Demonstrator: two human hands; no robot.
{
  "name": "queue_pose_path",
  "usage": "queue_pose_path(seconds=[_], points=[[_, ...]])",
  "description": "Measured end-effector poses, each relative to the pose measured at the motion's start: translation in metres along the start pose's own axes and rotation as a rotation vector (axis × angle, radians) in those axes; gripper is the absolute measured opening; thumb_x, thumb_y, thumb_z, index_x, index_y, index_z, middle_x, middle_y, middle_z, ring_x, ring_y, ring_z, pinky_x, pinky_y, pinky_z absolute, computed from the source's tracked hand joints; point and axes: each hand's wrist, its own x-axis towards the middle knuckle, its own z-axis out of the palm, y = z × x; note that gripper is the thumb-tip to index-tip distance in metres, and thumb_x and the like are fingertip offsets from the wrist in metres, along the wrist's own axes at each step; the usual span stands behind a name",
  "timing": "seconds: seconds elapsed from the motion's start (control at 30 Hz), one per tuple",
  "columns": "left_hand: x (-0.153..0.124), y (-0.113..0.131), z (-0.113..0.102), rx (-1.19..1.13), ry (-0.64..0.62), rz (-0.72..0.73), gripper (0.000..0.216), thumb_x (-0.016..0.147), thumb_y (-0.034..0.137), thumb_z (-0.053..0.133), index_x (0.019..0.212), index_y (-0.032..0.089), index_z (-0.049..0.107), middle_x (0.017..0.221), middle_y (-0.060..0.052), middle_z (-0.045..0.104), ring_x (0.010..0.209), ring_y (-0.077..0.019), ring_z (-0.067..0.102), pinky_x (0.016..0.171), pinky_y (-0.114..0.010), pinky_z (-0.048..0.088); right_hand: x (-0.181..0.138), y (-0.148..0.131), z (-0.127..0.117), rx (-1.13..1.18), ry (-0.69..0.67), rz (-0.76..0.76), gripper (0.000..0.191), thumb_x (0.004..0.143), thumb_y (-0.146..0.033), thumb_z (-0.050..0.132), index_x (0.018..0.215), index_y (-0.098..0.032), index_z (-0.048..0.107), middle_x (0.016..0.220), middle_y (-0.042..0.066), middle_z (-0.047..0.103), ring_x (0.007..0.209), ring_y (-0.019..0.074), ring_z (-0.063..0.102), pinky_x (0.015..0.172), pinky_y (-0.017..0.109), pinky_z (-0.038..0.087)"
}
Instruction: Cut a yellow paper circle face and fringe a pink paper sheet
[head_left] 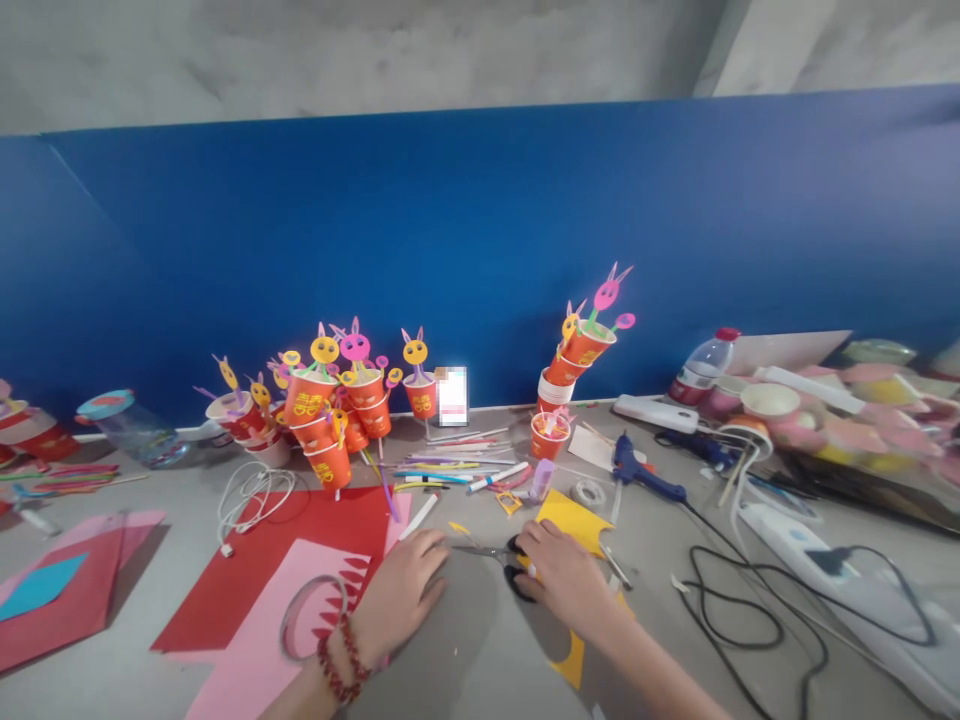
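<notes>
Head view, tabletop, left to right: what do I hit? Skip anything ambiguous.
Blue paper → clear container → left hand → scissors → right hand → blue glue gun → white power strip.

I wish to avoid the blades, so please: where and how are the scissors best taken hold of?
Probably by the black handle loops, from the right: they lie at the right hand, while the slim blades point left, toward the left hand.

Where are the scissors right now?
In the head view, the scissors are a little below the picture's middle, between the two hands, with their black handle end at the right hand and their blades pointing toward the left hand.
</notes>
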Motion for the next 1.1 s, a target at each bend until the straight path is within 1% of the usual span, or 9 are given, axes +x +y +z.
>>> queue_pose_path(seconds=[0.23, 0.4, 0.57, 0.67, 0.73, 0.87, 0.93, 1.0, 1.1], points=[[0.025, -0.007, 0.002, 0.038, 0.030, -0.044, 0.028, 0.093, 0.009, 0.049, 0.114, 0.022, 0.062, 0.116, -0.007, 0.062, 0.110, -0.0229, 0.058, 0.097, -0.040, 0.048, 0.008, -0.002, -0.002, 0.017, -0.009, 0.014, 0.007, 0.086, -0.018, 0.061, 0.090, -0.017, 0.068, 0.101, 0.010, 0.069, 0.098, 0.0281, 0.061, 0.080, 0.035, 0.047], [0.042, -0.021, 0.007, 0.049, 0.042, -0.063, 0.023, 0.092, 0.009, 0.049, 0.102, 0.021, 0.065, 0.105, -0.005, 0.063, 0.101, -0.0222, 0.059, 0.090, -0.037, 0.049, 0.010, -0.005, -0.008, 0.026, -0.002, -0.001, 0.011, 0.087, -0.015, 0.059, 0.088, -0.017, 0.069, 0.097, 0.010, 0.071, 0.095, 0.0273, 0.063, 0.081, 0.034, 0.046], [0.051, -0.031, 0.009, 0.068, 0.048, -0.093, 0.022, 0.093, 0.009, 0.048, 0.101, 0.019, 0.066, 0.103, -0.006, 0.063, 0.100, -0.0223, 0.058, 0.089, -0.038, 0.047, 0.002, 0.005, -0.019, 0.085, 0.010, 0.021, 0.014, 0.087, -0.015, 0.057, 0.088, -0.021, 0.069, 0.091, 0.007, 0.072, 0.094, 0.0269, 0.064, 0.078, 0.033, 0.046], [0.055, -0.029, 0.013, 0.077, 0.024, -0.081, 0.019, 0.094, 0.012, 0.050, 0.100, 0.020, 0.066, 0.102, -0.005, 0.062, 0.099, -0.0215, 0.057, 0.089, -0.036, 0.047, -0.011, 0.020, -0.026, 0.224, 0.048, 0.034, 0.017, 0.086, -0.019, 0.055, 0.093, -0.023, 0.070, 0.094, 0.006, 0.073, 0.095, 0.0260, 0.065, 0.079, 0.033, 0.048], [0.059, -0.026, 0.017, 0.085, -0.003, -0.063, 0.017, 0.094, 0.013, 0.052, 0.100, 0.020, 0.065, 0.101, -0.004, 0.062, 0.098, -0.0211, 0.057, 0.088, -0.035, 0.046, -0.023, 0.033, -0.028, 0.306, 0.127, 0.082, 0.019, 0.087, -0.025, 0.055, 0.097, -0.023, 0.071, 0.096, 0.007, 0.073, 0.092, 0.0263, 0.066, 0.078, 0.034, 0.049], [0.068, -0.022, 0.022, 0.101, -0.056, -0.032, 0.013, 0.094, 0.013, 0.052, 0.094, 0.019, 0.063, 0.099, -0.004, 0.060, 0.097, -0.0216, 0.055, 0.087, -0.034, 0.044, -0.050, 0.055, -0.022, 0.432, 0.301, 0.238, 0.026, 0.087, -0.040, 0.057, 0.099, -0.024, 0.073, 0.088, 0.007, 0.073, 0.071, 0.0232, 0.065, 0.067, 0.033, 0.051], [0.071, -0.022, 0.022, 0.105, -0.081, -0.018, 0.013, 0.094, 0.013, 0.050, 0.090, 0.019, 0.061, 0.097, -0.004, 0.059, 0.096, -0.0217, 0.054, 0.086, -0.034, 0.044, -0.063, 0.060, -0.016, 0.571, 0.359, 0.307, 0.028, 0.083, -0.044, 0.061, 0.097, -0.023, 0.074, 0.081, 0.005, 0.073, 0.064, 0.0214, 0.063, 0.063, 0.032, 0.051], [0.072, -0.023, 0.021, 0.108, -0.100, -0.005, 0.013, 0.094, 0.012, 0.049, 0.088, 0.019, 0.059, 0.096, -0.004, 0.059, 0.095, -0.0221, 0.054, 0.086, -0.034, 0.043, -0.074, 0.060, -0.011, 0.801, 0.410, 0.360, 0.030, 0.079, -0.046, 0.066, 0.094, -0.021, 0.074, 0.081, 0.007, 0.074, 0.067, 0.0224, 0.066, 0.063, 0.032, 0.054], [0.072, -0.024, 0.020, 0.113, -0.118, 0.010, 0.011, 0.093, 0.012, 0.050, 0.088, 0.018, 0.057, 0.096, -0.005, 0.059, 0.094, -0.0231, 0.053, 0.084, -0.035, 0.042, -0.085, 0.056, -0.004, 1.111, 0.460, 0.436, 0.036, 0.073, -0.048, 0.073, 0.092, -0.018, 0.074, 0.092, 0.012, 0.076, 0.083, 0.0272, 0.070, 0.068, 0.033, 0.057]])
